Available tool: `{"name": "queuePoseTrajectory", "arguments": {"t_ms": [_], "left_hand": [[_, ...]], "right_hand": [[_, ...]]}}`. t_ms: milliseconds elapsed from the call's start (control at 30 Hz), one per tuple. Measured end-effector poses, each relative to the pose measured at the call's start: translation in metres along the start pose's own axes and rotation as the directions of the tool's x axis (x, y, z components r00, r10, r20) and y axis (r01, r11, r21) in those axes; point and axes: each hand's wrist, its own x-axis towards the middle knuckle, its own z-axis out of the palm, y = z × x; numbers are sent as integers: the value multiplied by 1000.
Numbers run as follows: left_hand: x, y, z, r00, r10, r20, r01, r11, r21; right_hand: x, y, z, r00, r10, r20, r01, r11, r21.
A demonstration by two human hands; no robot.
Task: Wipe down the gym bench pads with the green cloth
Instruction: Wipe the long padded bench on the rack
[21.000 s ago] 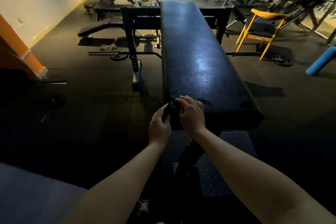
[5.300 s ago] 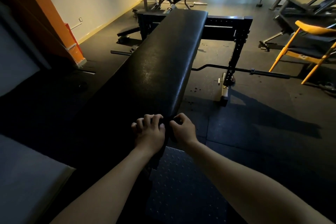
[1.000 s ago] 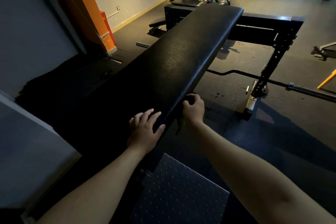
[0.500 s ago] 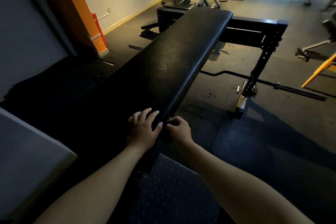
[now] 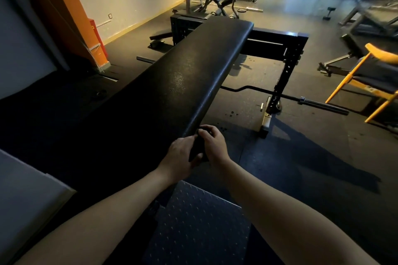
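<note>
Dim gym, dark rubber floor [image 5: 301, 157]. At 6 o'clock, left hand [image 5: 179, 154] and right hand [image 5: 215, 148] both grip dark bunched cloth [image 5: 197, 146] on long black bench pad [image 5: 183, 75] right edge. Probably edge pass; coverage toward 12 o'clock unclear.

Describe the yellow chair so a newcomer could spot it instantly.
From the long black bench pad in the middle, look right across the bar lying on the floor. At the picture's right edge stands the chair, the only yellow-framed thing among dark metal gym equipment.
</note>
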Motion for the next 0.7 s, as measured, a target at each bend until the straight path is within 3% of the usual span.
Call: {"name": "queuePoseTrajectory", "arguments": {"t_ms": [167, 433, 700], "left_hand": [[5, 27, -13, 958, -284, 40, 282, 905, -317], [16, 52, -6, 892, -448, -59, 393, 833, -389], [56, 92, 33, 784, -595, -178, 488, 768, -415]], "right_hand": [[-16, -3, -9, 1000, -24, 10, 23, 998, 61], [-7, -12, -43, 988, -71, 136, 78, 996, -51], [35, -13, -106, 984, -106, 144, 129, 978, -161]]}}
